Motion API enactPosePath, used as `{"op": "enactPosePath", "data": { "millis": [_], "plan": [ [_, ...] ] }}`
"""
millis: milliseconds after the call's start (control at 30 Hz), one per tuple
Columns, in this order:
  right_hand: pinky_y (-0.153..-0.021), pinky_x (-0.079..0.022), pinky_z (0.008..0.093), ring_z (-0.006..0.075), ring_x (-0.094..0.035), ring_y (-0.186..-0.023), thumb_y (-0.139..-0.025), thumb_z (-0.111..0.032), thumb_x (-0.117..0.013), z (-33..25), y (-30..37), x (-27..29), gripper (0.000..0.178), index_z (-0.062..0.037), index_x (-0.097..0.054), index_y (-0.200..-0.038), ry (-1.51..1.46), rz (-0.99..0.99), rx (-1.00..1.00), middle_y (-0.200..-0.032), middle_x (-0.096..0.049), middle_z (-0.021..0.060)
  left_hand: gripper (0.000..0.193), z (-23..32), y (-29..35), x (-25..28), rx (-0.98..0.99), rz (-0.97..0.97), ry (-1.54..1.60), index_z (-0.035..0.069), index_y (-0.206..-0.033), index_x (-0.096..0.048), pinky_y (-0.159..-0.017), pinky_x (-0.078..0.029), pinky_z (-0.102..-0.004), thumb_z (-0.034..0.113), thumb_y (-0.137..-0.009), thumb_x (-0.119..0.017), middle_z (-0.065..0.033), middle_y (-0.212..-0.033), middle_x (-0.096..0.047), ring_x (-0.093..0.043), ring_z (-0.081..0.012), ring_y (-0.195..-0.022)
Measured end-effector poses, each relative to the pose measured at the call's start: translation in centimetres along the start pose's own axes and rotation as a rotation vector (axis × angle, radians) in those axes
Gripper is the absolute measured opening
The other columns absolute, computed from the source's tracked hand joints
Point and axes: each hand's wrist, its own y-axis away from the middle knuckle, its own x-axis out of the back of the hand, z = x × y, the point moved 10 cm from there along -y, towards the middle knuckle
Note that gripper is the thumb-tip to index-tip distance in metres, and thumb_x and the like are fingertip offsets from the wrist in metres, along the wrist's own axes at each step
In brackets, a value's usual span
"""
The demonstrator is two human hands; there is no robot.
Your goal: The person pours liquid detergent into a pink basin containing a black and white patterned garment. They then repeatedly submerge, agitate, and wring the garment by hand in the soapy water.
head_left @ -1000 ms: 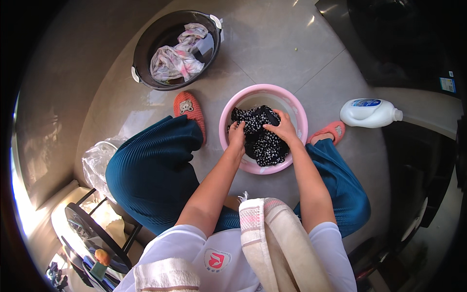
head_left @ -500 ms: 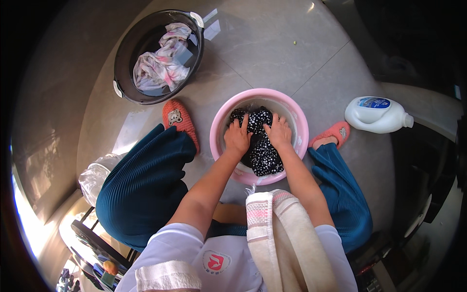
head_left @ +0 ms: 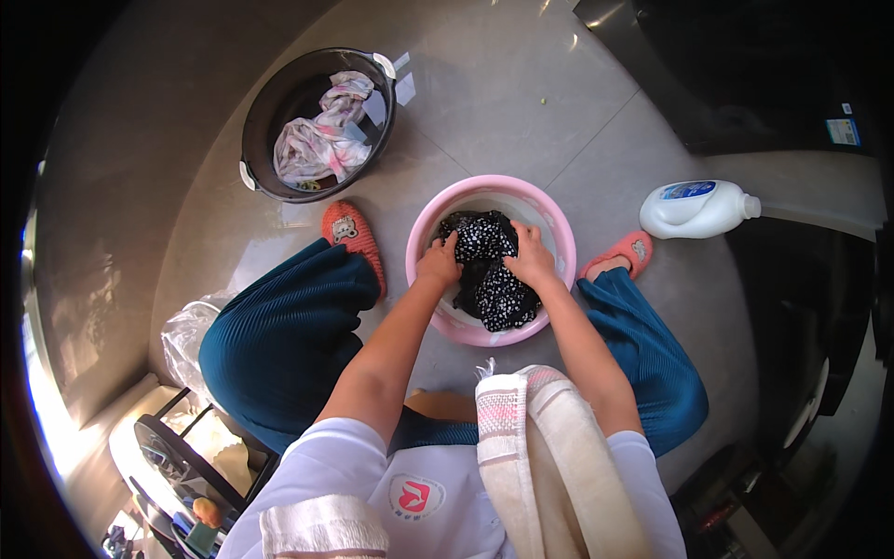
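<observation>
Kneading a wet, crumpled black cloth [head_left: 492, 275] speckled with small white dots, both hands press into it inside a round pink plastic basin [head_left: 424, 233] that sits on the smooth grey tiled floor [head_left: 521, 102] between the person's knees. The left hand [head_left: 439, 263] clenches a fold at the cloth's left edge, and the right hand [head_left: 531, 259] grips a bunch at its upper right, fingers curled into the fabric. Ribbed teal trousers cover both legs, with coral slippers on the feet beside the basin. Farther left stands a dark round tub [head_left: 270, 102] holding pale, twisted laundry, and a white plastic detergent bottle [head_left: 694, 209] lies on its side to the right.
</observation>
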Motion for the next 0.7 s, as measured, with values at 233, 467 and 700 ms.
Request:
{"op": "enactPosePath", "data": {
  "millis": [233,467,700],
  "plan": [
    [-0.098,-0.053,0.0462,0.0377,-0.061,-0.12,-0.072,-0.025,-0.077,-8.9,7.4,6.4,0.074,-0.0139,-0.051,-0.14,-0.091,-0.024,0.31,-0.135,-0.053,0.0175,0.116,9.3,8.4,6.4,-0.524,0.319,0.052,0.023,-0.164,-0.014,-0.112,-0.046,-0.046,0.017,-0.07,-0.083,-0.0205,-0.16,-0.036,-0.042,-0.0387,-0.143],
    [-0.104,-0.049,0.0446,0.0378,-0.057,-0.126,-0.074,-0.032,-0.08,-14.3,14.0,15.3,0.07,-0.0086,-0.055,-0.135,-0.158,0.208,0.502,-0.137,-0.052,0.0195,0.109,13.9,14.0,11.4,-0.801,0.317,0.4,0.023,-0.165,-0.003,-0.093,-0.051,-0.0538,-0.002,-0.078,-0.065,-0.0222,-0.112,-0.069,-0.065,-0.0451,-0.105],
    [-0.101,-0.051,0.0407,0.0333,-0.06,-0.12,-0.084,-0.033,-0.079,-14.8,20.6,22.6,0.051,-0.0073,-0.063,-0.125,-0.242,0.44,0.574,-0.133,-0.055,0.0143,0.065,16.6,18.2,15.4,-0.908,0.17,0.631,0.002,-0.136,-0.062,-0.109,-0.045,-0.0346,-0.015,-0.073,-0.058,-0.0153,-0.129,-0.068,-0.062,-0.0225,-0.124]
  ]
}}
